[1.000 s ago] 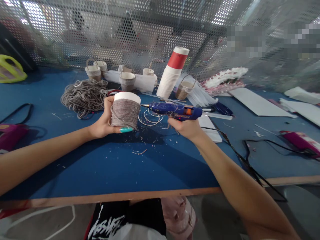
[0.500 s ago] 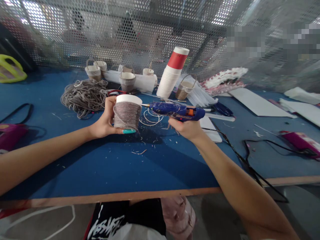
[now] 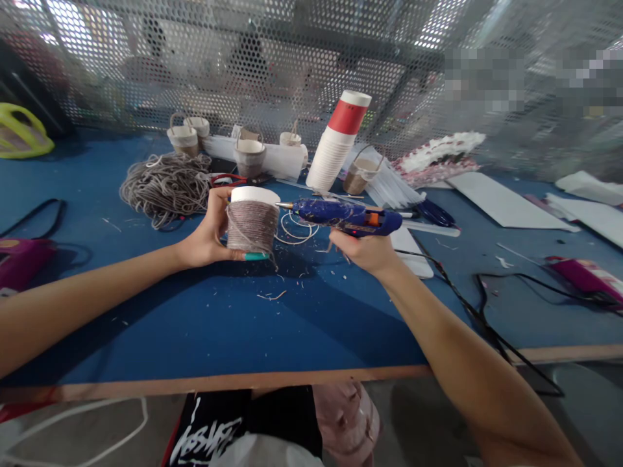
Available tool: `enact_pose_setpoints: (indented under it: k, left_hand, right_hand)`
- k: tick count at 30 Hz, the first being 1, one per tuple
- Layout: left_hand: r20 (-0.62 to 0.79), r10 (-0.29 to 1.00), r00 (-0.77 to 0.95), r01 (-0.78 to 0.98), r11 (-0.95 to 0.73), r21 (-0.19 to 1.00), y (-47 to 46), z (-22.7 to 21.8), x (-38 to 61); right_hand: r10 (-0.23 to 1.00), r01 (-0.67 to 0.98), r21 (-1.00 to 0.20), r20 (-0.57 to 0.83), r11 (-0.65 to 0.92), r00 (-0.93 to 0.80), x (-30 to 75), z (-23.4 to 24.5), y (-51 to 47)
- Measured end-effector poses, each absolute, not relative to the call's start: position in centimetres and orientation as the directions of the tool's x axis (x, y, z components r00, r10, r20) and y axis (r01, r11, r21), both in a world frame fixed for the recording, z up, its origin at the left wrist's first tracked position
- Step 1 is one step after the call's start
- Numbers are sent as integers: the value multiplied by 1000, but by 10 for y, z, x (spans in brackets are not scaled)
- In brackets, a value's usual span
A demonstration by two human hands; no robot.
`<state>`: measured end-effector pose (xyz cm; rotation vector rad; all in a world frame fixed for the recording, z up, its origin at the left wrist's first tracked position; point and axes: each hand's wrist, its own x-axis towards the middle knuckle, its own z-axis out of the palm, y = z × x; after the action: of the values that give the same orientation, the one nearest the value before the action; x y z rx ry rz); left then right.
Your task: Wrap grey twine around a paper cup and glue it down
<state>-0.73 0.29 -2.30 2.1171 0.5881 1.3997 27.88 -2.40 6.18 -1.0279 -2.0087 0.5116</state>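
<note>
The left grip (image 3: 207, 240) clasps a cord-wrapped cup (image 3: 253, 224) at its right; the right grip (image 3: 366, 251) is closed round a blue glue gun (image 3: 331, 213), its nozzle (image 3: 286, 205) perhaps touching the cup. Heaped cord (image 3: 165, 189) lies beyond the left grip.

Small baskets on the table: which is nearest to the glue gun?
The basket just behind the glue gun, right of the tall paper-cup stack; the other baskets stand left of that stack.

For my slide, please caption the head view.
Left hand holds a cord-wrapped cup; right hand, a blue glue gun.
</note>
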Motion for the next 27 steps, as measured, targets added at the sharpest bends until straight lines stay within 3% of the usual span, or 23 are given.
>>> enact_pose_setpoints:
  k: [11,21,25,27]
  left_hand:
    - [654,657,375,58,-721,691,1,-25,-10]
    - [720,601,347,61,-781,622,4,-25,-10]
    - [802,544,249,4,-828,561,9,-26,-10]
    - [832,532,159,-7,-842,540,12,-26,-9]
  right_hand:
    - [786,476,-628,527,616,-322,279,61,-21]
    - [793,516,-608,523,604,-313,280,61,-21]
    - [839,576,-616,463,537,-286,286,57,-14]
    - [845,665,-548,469,507,-258,288,54,-10]
